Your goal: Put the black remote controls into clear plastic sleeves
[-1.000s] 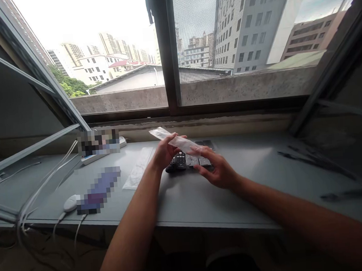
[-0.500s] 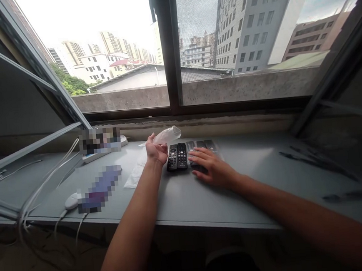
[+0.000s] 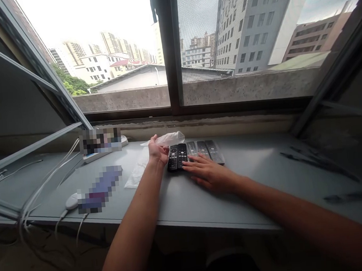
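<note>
My left hand (image 3: pixel 157 150) is raised just above the grey sill table (image 3: pixel 185 193), its fingers closed on a clear plastic bag (image 3: pixel 170 138) that sticks out towards the window. Right beside it lie two bare black remotes (image 3: pixel 177 156) side by side. Further right lie three remotes in clear wrapping (image 3: pixel 205 150), also in a row. My right hand (image 3: pixel 204 173) rests flat on the table with its fingers stretched out, the fingertips touching the near ends of the remotes.
A flat clear bag (image 3: pixel 138 170) lies left of my left hand. Further left are a white power strip (image 3: pixel 102 154), white cables (image 3: pixel 43 184), a white mouse (image 3: pixel 71 201) and a blurred oblong item (image 3: pixel 100 190). Dark thin tools (image 3: pixel 314 160) lie at right. The window frame (image 3: pixel 169 48) rises behind.
A second ago both hands held the clear bag above the remotes. My right hand let go and dropped flat by the remotes, then slid nearer; my left hand carried the bag to the left.
</note>
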`<control>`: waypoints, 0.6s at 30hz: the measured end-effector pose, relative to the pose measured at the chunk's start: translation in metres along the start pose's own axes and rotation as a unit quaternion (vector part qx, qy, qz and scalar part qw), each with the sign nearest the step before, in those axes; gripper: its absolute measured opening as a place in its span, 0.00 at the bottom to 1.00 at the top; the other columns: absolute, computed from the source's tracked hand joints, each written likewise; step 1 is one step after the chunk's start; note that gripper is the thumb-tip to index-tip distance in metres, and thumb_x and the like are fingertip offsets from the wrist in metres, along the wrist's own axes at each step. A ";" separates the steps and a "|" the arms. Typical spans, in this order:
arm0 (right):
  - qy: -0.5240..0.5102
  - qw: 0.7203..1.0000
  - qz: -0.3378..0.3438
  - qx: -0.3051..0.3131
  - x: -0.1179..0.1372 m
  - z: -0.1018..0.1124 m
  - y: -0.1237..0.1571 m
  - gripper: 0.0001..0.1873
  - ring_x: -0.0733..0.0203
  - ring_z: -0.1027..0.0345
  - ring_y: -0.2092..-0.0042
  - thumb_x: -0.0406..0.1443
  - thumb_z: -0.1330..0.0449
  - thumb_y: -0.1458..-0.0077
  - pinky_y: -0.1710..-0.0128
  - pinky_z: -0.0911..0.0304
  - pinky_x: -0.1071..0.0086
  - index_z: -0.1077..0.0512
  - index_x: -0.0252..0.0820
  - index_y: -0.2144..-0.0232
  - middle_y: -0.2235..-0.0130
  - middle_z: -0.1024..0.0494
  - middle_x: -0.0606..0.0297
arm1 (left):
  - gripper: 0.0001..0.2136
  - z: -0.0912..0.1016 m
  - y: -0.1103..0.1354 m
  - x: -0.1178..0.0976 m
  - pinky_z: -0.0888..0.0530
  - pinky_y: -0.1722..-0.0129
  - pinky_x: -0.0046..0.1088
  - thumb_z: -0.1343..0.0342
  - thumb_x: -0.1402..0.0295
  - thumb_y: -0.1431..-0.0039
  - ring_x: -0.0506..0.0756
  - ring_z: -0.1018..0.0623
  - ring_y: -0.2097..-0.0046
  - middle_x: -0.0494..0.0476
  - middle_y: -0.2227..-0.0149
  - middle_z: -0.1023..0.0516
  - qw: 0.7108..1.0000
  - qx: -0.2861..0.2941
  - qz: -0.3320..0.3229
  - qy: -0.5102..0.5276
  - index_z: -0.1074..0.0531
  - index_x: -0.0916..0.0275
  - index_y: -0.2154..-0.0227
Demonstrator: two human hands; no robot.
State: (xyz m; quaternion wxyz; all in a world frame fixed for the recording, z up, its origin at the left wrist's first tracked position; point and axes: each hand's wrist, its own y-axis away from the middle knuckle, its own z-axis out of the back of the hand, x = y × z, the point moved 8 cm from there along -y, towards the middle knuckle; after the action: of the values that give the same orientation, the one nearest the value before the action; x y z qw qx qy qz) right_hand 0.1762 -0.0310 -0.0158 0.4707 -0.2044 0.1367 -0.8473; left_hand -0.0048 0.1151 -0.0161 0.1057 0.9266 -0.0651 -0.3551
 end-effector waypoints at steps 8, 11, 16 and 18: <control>-0.042 0.999 0.013 -0.012 0.007 0.009 -0.001 0.28 0.37 0.41 0.26 0.32 0.40 0.29 0.26 0.47 0.30 0.30 0.45 0.29 0.33 0.23 0.53 | 0.22 -0.006 0.007 0.000 0.36 0.86 0.18 0.48 0.58 0.25 0.50 0.23 0.77 0.66 0.67 0.16 1.000 -0.003 -0.008 0.028 0.21 0.75 0.46; -0.084 0.995 0.042 -0.039 0.014 0.015 -0.002 0.26 0.42 0.36 0.28 0.33 0.38 0.29 0.25 0.44 0.37 0.28 0.46 0.32 0.38 0.19 0.53 | 0.22 -0.005 0.008 -0.001 0.37 0.87 0.18 0.48 0.58 0.25 0.50 0.23 0.77 0.66 0.66 0.15 0.999 -0.006 -0.011 0.031 0.21 0.75 0.46; -0.081 0.996 0.045 -0.005 0.019 0.008 -0.003 0.33 0.39 0.42 0.24 0.39 0.33 0.30 0.23 0.54 0.34 0.33 0.47 0.27 0.27 0.31 0.48 | 0.20 -0.004 0.006 -0.001 0.37 0.86 0.18 0.45 0.60 0.27 0.50 0.23 0.77 0.66 0.64 0.14 0.999 -0.012 -0.011 0.050 0.22 0.72 0.45; -0.089 0.995 0.044 0.001 0.022 0.008 -0.004 0.35 0.39 0.37 0.26 0.41 0.31 0.32 0.23 0.53 0.34 0.32 0.48 0.27 0.28 0.29 0.47 | 0.19 -0.005 0.006 -0.001 0.38 0.86 0.18 0.45 0.60 0.27 0.50 0.23 0.77 0.66 0.64 0.14 0.999 -0.012 -0.013 0.050 0.23 0.71 0.45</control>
State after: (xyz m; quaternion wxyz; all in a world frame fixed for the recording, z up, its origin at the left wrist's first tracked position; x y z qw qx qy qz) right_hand 0.1666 -0.0478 -0.0026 0.5182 -0.2721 0.1024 -0.8043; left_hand -0.0025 0.1097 -0.0108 0.1150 0.9427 -0.0435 -0.3101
